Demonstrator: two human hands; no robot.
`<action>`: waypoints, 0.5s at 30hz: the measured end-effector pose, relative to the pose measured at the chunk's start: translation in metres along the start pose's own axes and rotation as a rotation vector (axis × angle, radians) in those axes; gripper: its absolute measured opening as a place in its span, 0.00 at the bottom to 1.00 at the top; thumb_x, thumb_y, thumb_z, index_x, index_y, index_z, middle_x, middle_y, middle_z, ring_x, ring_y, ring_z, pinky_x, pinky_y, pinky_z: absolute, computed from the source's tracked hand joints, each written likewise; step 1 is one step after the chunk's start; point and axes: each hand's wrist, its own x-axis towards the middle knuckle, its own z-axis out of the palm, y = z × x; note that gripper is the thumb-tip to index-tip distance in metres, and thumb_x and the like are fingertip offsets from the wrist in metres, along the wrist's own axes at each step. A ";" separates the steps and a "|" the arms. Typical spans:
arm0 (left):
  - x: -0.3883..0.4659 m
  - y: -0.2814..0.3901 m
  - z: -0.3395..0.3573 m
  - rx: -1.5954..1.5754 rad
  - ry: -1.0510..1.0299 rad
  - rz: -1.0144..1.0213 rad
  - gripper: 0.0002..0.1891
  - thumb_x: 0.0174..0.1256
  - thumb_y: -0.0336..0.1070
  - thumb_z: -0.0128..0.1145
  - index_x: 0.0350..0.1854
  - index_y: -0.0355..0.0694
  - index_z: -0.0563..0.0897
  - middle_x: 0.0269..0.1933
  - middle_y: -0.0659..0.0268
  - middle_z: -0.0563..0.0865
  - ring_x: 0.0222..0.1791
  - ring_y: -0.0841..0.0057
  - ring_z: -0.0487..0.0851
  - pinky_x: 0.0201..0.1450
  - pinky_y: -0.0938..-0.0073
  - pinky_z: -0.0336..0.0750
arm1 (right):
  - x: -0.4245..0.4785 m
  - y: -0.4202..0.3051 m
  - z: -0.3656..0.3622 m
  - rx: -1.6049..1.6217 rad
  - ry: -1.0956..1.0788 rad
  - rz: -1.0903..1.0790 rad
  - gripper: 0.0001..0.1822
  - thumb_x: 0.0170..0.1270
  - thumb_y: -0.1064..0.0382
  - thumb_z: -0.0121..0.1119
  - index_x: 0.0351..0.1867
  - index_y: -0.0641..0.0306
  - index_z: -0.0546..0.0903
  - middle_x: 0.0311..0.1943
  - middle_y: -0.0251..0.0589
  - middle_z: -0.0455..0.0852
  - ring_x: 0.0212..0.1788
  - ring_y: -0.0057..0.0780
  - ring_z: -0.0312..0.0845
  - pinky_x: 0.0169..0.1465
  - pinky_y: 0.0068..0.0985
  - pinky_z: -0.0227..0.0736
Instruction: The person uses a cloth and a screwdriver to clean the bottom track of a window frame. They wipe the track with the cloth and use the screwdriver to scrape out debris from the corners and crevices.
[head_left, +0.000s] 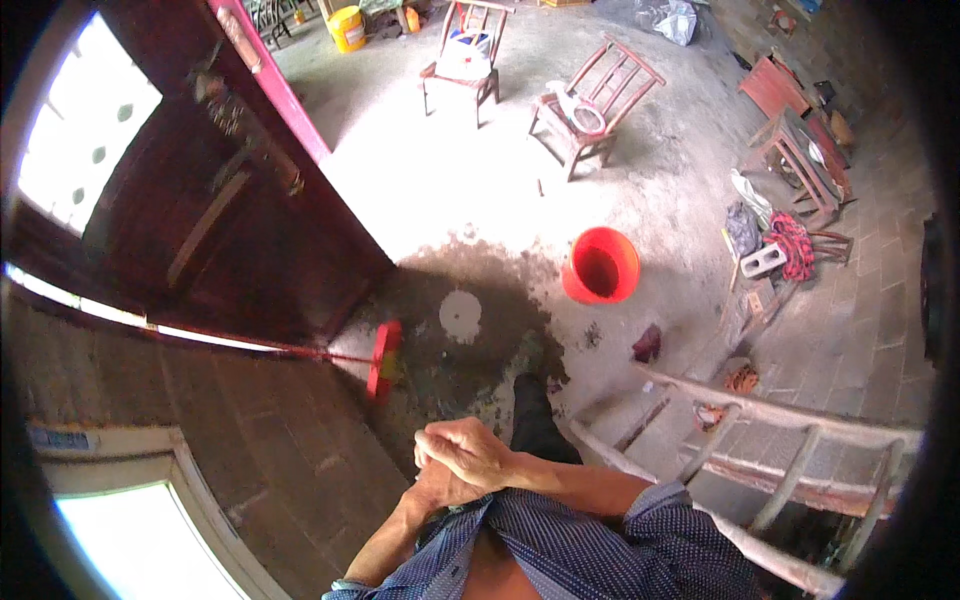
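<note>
My two hands are clasped together in front of my patterned dark shirt, near the lower middle of the view. My right hand (466, 452) lies over the other and its fingers wrap around it. Beneath it, my left hand (444, 486) is mostly covered, so its fingers are hard to make out. Which hand is which is judged from the forearms, which seem to cross. Beyond them, a broom with a red head (385, 361) rests near the wall, beside a dark wet patch (495, 307) on the concrete floor. An orange-red bucket (600, 266) stands past that patch.
A dark door (247, 172) stands open at left. Two small wooden chairs (480, 82) (592, 112) hold items ahead. A wooden ladder (780, 420) lies at lower right. Along the right wall are a hollow block (763, 260), cloths and wooden furniture. A dark cloth (646, 343) lies on the floor.
</note>
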 end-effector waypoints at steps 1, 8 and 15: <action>0.022 0.001 -0.002 0.018 -0.026 0.006 0.23 0.61 0.46 0.73 0.55 0.39 0.86 0.51 0.56 0.90 0.52 0.57 0.88 0.54 0.56 0.81 | 0.007 -0.004 -0.020 -0.014 -0.013 -0.051 0.23 0.88 0.54 0.50 0.34 0.70 0.80 0.33 0.40 0.88 0.40 0.26 0.85 0.48 0.29 0.80; 0.185 0.035 -0.030 0.181 -0.143 -0.004 0.23 0.67 0.54 0.68 0.56 0.43 0.87 0.51 0.55 0.92 0.52 0.55 0.89 0.54 0.54 0.81 | 0.087 -0.019 -0.172 0.165 0.225 -0.018 0.25 0.89 0.53 0.47 0.35 0.69 0.83 0.35 0.39 0.88 0.41 0.24 0.83 0.51 0.29 0.79; 0.298 0.109 -0.080 -0.076 -0.079 -0.357 0.16 0.67 0.44 0.73 0.48 0.36 0.92 0.43 0.56 0.94 0.46 0.71 0.92 0.52 0.68 0.83 | 0.167 -0.065 -0.330 0.269 0.582 0.040 0.28 0.87 0.46 0.50 0.32 0.64 0.85 0.34 0.37 0.91 0.34 0.20 0.84 0.43 0.22 0.78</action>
